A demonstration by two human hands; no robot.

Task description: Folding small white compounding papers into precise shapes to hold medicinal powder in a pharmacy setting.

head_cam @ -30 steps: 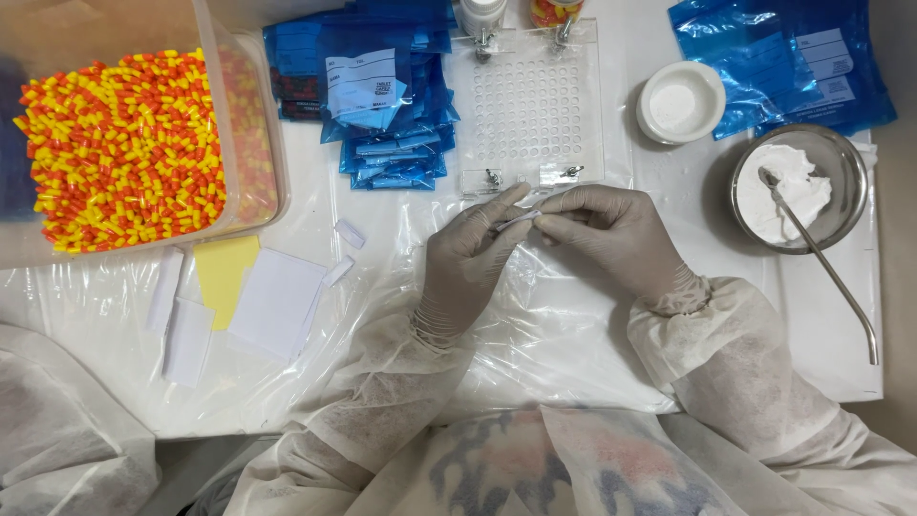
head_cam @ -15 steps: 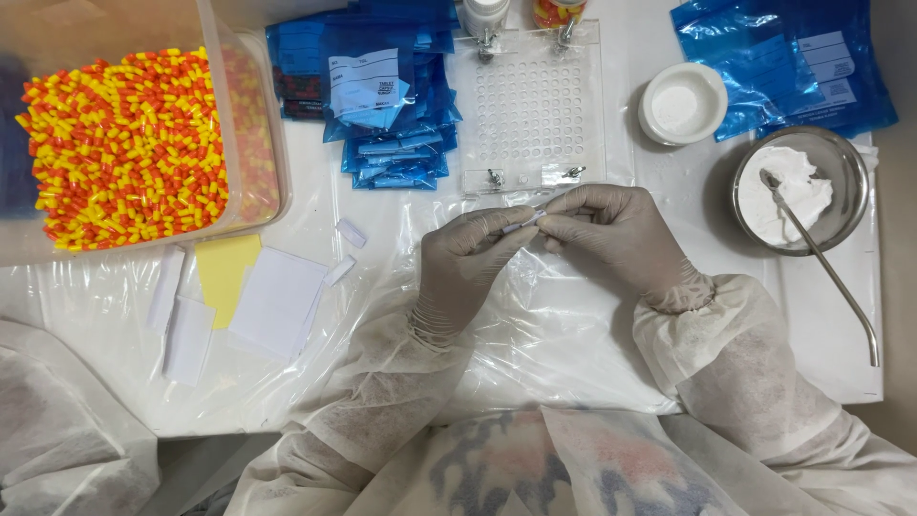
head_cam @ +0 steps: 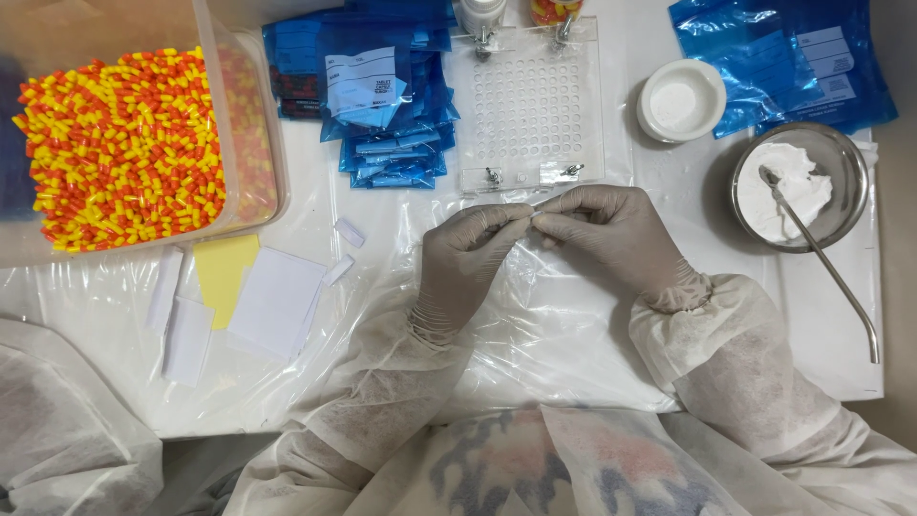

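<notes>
Left hand (head_cam: 465, 263) and right hand (head_cam: 611, 236), both gloved, meeting fingertip to fingertip at picture centre, above the clear plastic sheet (head_cam: 535, 334) spread over the tabletop (head_cam: 841, 354). Both hands pinched shut on one small pale piece (head_cam: 532, 219) between them; too small to tell what kind of thing. Piece held just at 6 o'clock of the clear perforated capsule tray (head_cam: 530, 105), close to its near edge but apart from it.

At 10 o'clock of the hands, a clear plastic tub (head_cam: 244, 143) heaped with orange-and-yellow capsules (head_cam: 119, 153). Between tub and tray, a stack of blue pouches (head_cam: 382, 105) with white labels. More blue pouches (head_cam: 783, 57) at 1 o'clock, top right corner. Just beside them, a small white round dish (head_cam: 680, 99) with white powder. At 3 o'clock of the right hand, a metal bowl (head_cam: 845, 153) with white powder (head_cam: 778, 191), a long metal spoon (head_cam: 831, 277) resting in it, handle over the rim toward 5 o'clock.

At 8 o'clock of the left hand, a yellow paper slip (head_cam: 224, 277) and white paper slips (head_cam: 277, 301) lying flat, overlapping. White protective sleeves (head_cam: 735, 373) on both arms.
</notes>
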